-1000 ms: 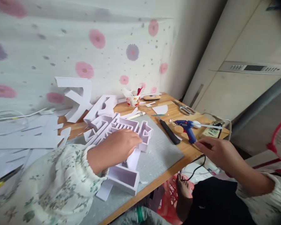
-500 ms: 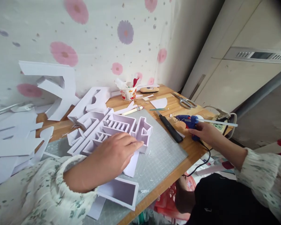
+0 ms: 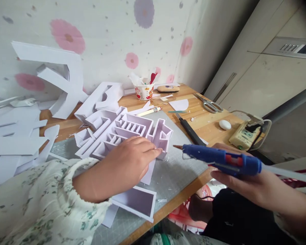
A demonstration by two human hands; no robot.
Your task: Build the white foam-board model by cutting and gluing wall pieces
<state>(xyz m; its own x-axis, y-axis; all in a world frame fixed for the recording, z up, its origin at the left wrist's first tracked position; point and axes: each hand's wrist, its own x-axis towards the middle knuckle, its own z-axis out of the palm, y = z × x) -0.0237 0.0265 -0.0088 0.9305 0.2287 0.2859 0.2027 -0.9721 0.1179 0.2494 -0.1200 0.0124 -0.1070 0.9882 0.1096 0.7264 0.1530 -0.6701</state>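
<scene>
A white walled model [image 3: 134,126], made of thin board strips with small compartments, lies on the grey cutting mat [image 3: 180,170]. My left hand [image 3: 126,166] rests across it, fingers closed together with their tips at the wall of its right-hand section. In my right hand [image 3: 255,185] is a blue glue gun [image 3: 220,159], raised in front of the table edge with a clear glue stick out of its back. Its nozzle points left toward the model, a short gap away. An open white box [image 3: 136,200] sits nearer to me on the mat.
A black-handled knife [image 3: 191,131], scissors [image 3: 212,106], a pen [image 3: 150,111] and a white egg-shaped object [image 3: 224,125] lie behind. A power strip [image 3: 243,134] sits at the right edge, a paper tub [image 3: 144,92] by the wall. Cut white board pieces [image 3: 15,136] pile up at left.
My right hand has lifted the glue gun off the table's right side and brought it nearer to me and toward the model. My left hand stays on the model. The view has shifted slightly.
</scene>
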